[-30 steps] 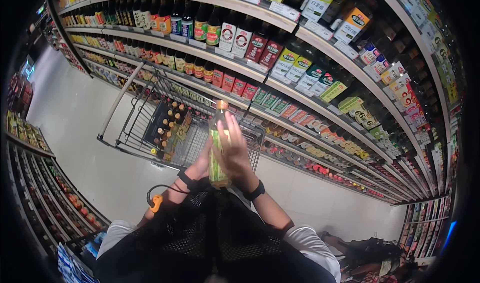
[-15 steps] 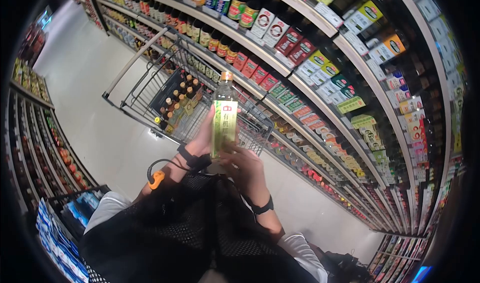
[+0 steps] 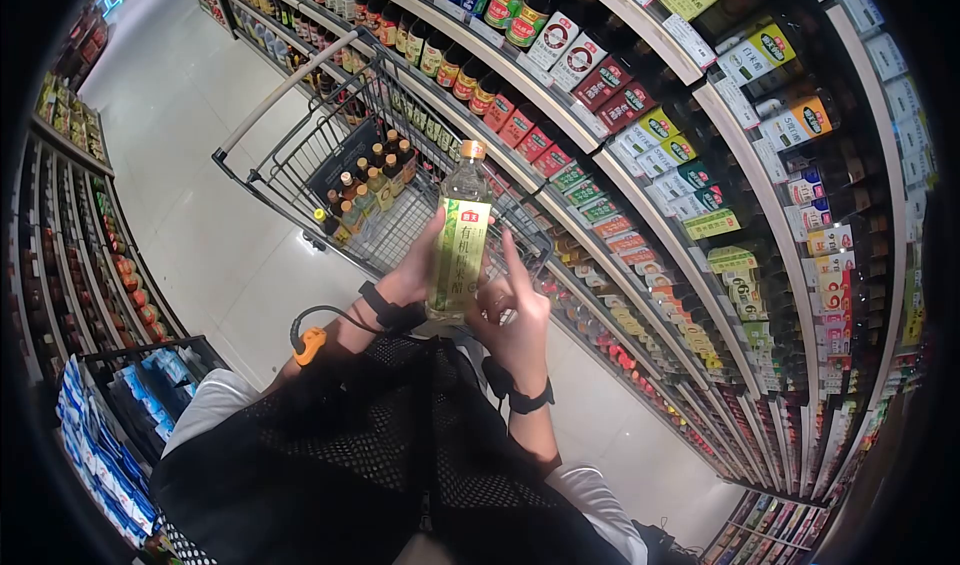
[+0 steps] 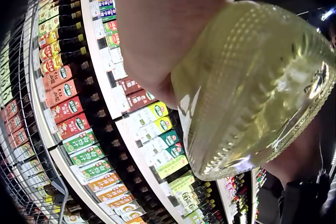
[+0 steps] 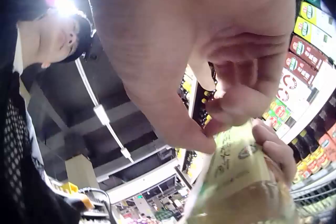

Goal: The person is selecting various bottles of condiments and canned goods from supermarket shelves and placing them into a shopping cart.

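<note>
An upright clear bottle point(image 3: 462, 255) with an orange cap and a yellow-green label is gripped around its side by my left hand point(image 3: 412, 270). Its pale base point(image 4: 247, 92) fills much of the left wrist view, beside the left hand point(image 4: 163, 24). At the label's right side is my right hand point(image 3: 518, 315), index finger extended and the other fingers bent. In the right wrist view, the right hand point(image 5: 210, 50) has a fingertip at the label point(image 5: 236, 155); left-hand fingers point(image 5: 278, 153) show on the bottle's far side.
Beyond the hands stands a metal shopping cart point(image 3: 290, 130) with several capped bottles point(image 3: 365, 195) inside. Long shelves point(image 3: 650, 165) of bottles and boxes run along the right. More shelving point(image 3: 75, 235) and blue-and-white packages point(image 3: 100, 455) are at the left.
The bottle has turned so its label faces the head camera. My right hand has moved from across the bottle to its right side, its index finger now extended. The view has shifted.
</note>
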